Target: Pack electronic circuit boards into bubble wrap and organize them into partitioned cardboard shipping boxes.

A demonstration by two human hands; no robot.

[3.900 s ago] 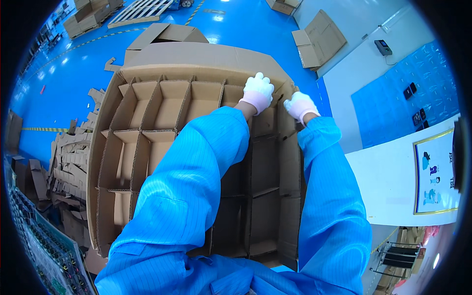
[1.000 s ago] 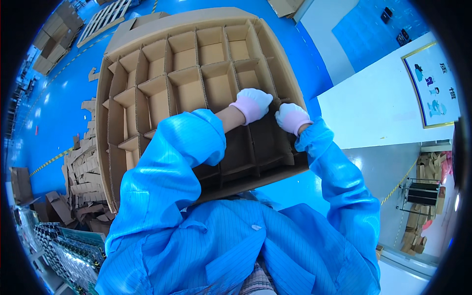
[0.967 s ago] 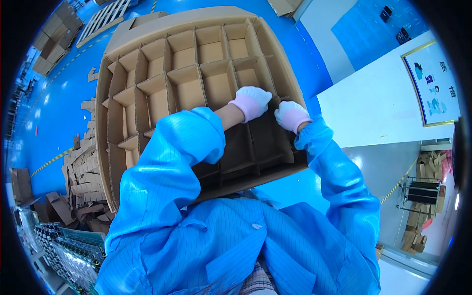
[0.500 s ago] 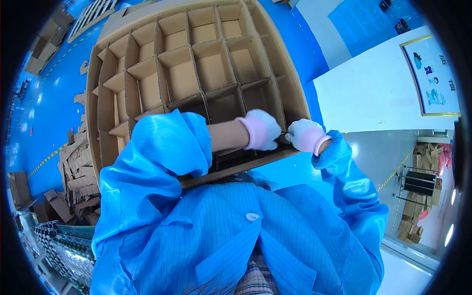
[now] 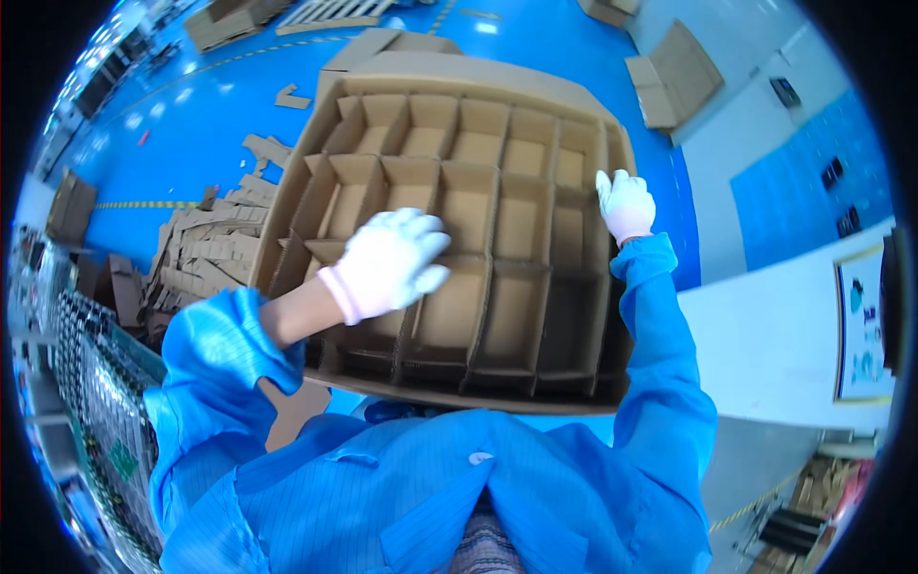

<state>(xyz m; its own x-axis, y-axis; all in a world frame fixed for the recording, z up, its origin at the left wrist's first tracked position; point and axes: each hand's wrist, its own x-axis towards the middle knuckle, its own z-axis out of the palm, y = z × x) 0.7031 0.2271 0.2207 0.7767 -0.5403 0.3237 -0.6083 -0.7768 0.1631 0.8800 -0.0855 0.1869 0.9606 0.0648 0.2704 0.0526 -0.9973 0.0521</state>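
Observation:
A large cardboard box (image 5: 478,69) stands before me, its inside split by a grid of cardboard dividers (image 5: 469,165) into many square cells. My left hand (image 5: 390,263), in a white glove with a pink cuff, is over the left-middle cells with its fingers spread and nothing in them. Whether its fingertips touch a divider I cannot tell. At the box's right wall is my right hand (image 5: 627,205), gloved the same way. Its fingers are partly stretched and slightly apart, at the wall's upper edge. The near row of cells is in shadow.
Flattened cardboard scraps (image 5: 215,244) lie heaped on the blue floor left of the box. A wooden pallet (image 5: 330,13) is farther back. An open carton (image 5: 674,77) stands at the far right. Stacked circuit boards (image 5: 110,421) are at my lower left; a framed poster (image 5: 863,325) is at right.
My hands were close together at the box's near right corner. The left has moved left and spread its fingers; the right has moved farther along the right wall. The view has shifted too.

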